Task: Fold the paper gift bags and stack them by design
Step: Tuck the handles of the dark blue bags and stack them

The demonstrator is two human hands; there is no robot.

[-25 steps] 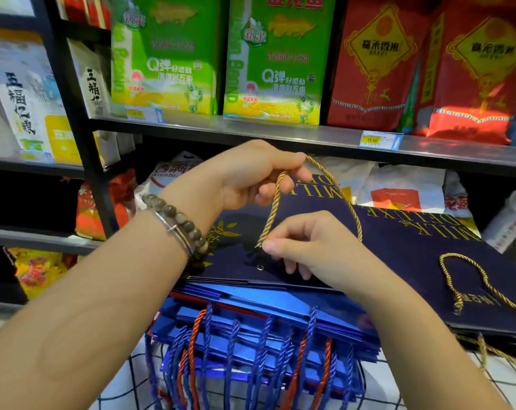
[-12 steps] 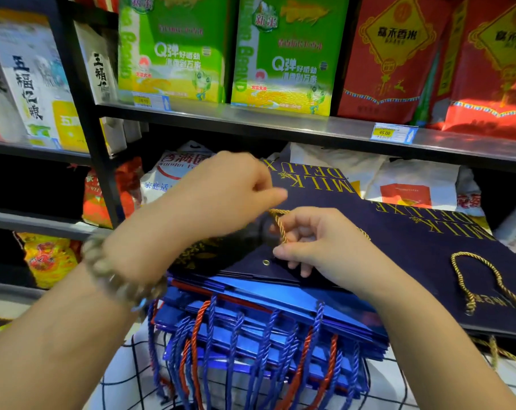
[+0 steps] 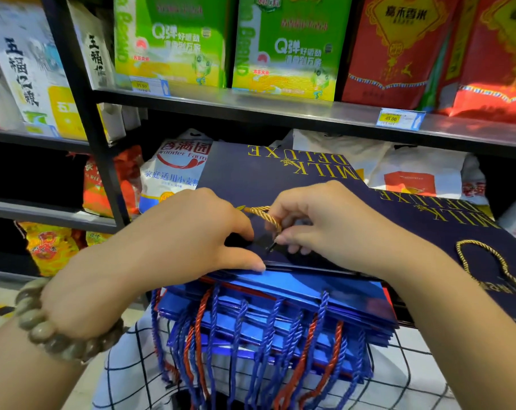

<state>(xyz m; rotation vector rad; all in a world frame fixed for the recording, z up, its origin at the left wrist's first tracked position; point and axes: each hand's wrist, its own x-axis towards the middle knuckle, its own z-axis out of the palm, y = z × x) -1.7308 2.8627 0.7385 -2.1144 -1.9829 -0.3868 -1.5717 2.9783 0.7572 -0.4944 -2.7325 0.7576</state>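
Note:
A folded navy gift bag point(image 3: 251, 176) with gold "MILK DELUXE" lettering lies on top of a stack of shiny blue gift bags point(image 3: 283, 315), whose blue and red cord handles hang toward me. My right hand point(image 3: 327, 223) pinches the navy bag's gold cord handle point(image 3: 264, 216) low against the bag. My left hand point(image 3: 191, 244) holds the navy bag's near edge, index finger on top and thumb along the rim. To the right lies a second folded navy bag point(image 3: 457, 232), its own gold cord point(image 3: 487, 261) resting on it.
The bags rest on a white cloth with a dark grid point(image 3: 398, 380). Just behind them stands a black metal shelf unit point(image 3: 280, 109) holding green and red boxes, with flour and rice sacks point(image 3: 174, 173) on the lower level. A bead bracelet circles my left wrist.
The gold cord loop, held up between both hands a second ago, has been brought down flat onto the navy bag. My left hand let go of it and dropped to the bag's near edge.

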